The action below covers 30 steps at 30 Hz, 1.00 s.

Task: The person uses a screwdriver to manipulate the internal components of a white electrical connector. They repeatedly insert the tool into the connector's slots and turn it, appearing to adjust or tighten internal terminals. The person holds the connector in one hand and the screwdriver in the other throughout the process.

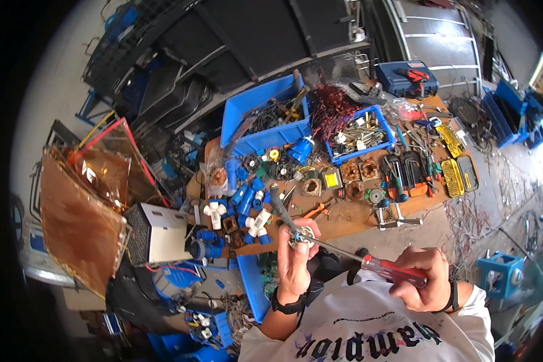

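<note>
In the head view my left hand (295,262) pinches a small part with thin green and pale wires (303,233) at the end of a thick dark cable (279,202), which angles up over the bench. My right hand (425,280) grips a screwdriver (380,265) with a red and clear handle. Its long steel shaft reaches left to the part between my left fingers; the exact tip contact is hard to make out. Both hands are low in front of my white shirt, near the bench's front edge.
The wooden bench (356,214) carries blue pipe fittings (241,199), white tees (256,223), a crate of tools (235,120), a tray of screws (359,139), hex key sets (404,175) and a drill (416,78). A leaning brown panel (78,217) stands left; loose wires lie on the floor right.
</note>
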### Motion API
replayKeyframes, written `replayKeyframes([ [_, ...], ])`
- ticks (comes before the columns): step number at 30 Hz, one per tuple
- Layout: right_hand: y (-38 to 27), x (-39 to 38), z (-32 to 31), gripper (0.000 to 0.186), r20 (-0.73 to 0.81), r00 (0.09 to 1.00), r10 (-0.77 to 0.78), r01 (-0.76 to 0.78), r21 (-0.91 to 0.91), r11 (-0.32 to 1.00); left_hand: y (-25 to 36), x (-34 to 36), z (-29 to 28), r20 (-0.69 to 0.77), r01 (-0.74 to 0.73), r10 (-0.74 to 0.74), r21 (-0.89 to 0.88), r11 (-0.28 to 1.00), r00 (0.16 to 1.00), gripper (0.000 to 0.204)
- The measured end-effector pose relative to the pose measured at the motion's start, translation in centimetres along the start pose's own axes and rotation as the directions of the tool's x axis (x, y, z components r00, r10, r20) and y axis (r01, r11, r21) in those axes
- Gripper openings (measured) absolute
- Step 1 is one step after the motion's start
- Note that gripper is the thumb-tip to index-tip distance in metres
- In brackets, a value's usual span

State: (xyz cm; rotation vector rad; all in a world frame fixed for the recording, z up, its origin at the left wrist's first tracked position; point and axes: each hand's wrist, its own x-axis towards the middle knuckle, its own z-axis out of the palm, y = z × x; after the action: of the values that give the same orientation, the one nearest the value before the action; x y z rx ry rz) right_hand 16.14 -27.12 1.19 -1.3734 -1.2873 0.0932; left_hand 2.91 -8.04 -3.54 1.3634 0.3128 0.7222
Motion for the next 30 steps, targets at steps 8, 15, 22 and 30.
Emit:
replayKeyframes([
  [8,0.2,4.0,3.3,0.031,0.183,0.969,-0.165,0.188,-0.112,0.976,0.9,-1.3,-5.0,-0.112,0.015,-0.023,-0.065,0.998,0.993,0.041],
  [15,-0.2,4.9,7.5,0.048,0.157,0.983,0.098,-0.096,-0.019,0.995,1.9,-0.1,-9.1,-0.140,-0.032,0.023,-0.063,0.998,0.990,0.041],
  [22,-1.5,9.4,13.0,0.031,0.151,0.973,-0.173,0.207,-0.248,0.946,2.3,2.1,-14.6,-0.108,-0.054,0.043,-0.102,0.993,0.993,0.042],
  [30,-2.1,8.5,18.0,0.035,-0.083,0.976,0.202,-0.211,-0.127,0.969,1.2,4.2,-18.8,-0.022,-0.015,0.012,-0.097,0.995,1.000,0.042],
])
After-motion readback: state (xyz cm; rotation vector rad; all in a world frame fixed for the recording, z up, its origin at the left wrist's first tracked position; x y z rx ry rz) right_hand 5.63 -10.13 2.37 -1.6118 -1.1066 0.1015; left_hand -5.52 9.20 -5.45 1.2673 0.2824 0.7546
